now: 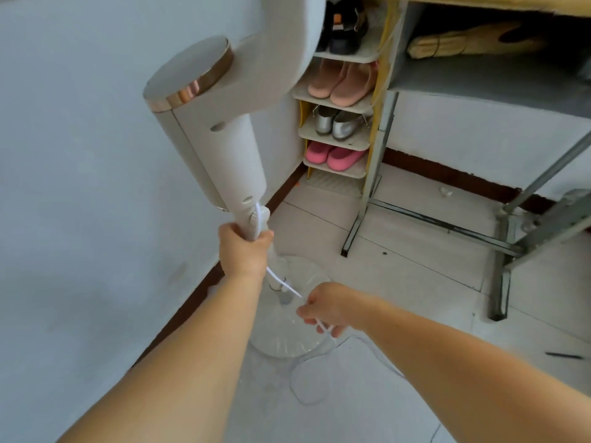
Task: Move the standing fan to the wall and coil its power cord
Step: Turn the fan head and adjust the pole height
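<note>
While our left hand (244,251) is wrapped around the fan pole (252,230) just under the motor housing, with the power cord (281,284) caught under the same grip, our right hand (326,310) pinches the cord lower down, above the round base (281,334). Between the two hands the cord runs in a taut white line. Past the right hand it drops to the floor (415,270) and lies in a loose loop beside the base. We note the fan (208,123) stands close to the pale wall (80,155) on the left, its base on the tiles near the dark skirting. Behind the fan a shoe rack (339,123) holds black, peach, silver and pink pairs on separate shelves. A grey metal frame (374,174) stands right of the rack.
</note>
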### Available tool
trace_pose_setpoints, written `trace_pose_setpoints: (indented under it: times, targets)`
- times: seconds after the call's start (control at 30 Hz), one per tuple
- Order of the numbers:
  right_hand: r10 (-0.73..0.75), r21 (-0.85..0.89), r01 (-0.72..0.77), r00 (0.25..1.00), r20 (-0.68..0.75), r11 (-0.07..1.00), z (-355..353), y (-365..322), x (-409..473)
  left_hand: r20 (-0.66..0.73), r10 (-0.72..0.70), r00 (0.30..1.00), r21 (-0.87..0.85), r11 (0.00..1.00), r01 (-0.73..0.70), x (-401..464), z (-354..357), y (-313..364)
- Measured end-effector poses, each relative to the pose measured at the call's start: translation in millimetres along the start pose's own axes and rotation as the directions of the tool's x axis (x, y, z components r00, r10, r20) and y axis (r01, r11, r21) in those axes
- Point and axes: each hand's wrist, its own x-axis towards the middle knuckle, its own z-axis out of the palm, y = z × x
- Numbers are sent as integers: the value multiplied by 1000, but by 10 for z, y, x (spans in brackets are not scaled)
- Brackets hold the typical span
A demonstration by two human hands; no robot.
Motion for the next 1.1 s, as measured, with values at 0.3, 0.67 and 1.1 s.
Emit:
trace_pose_setpoints:
  times: [0.3,0.67,1.1]
  targets:
    - [-199,465,256,965,-168,848,-421,-110,-551,519,-278,809,-202,879,431,-1243,188,-145]
    - [-389,543,476,879,-274,692,-1261,-489,-1433,301,-151,942,-311,918,247,-1859,277,987]
    - [-506,-8,511,854,123,860,-1888,-262,-2317,106,-270,957,-867,447,222,-2056,-35,2568]
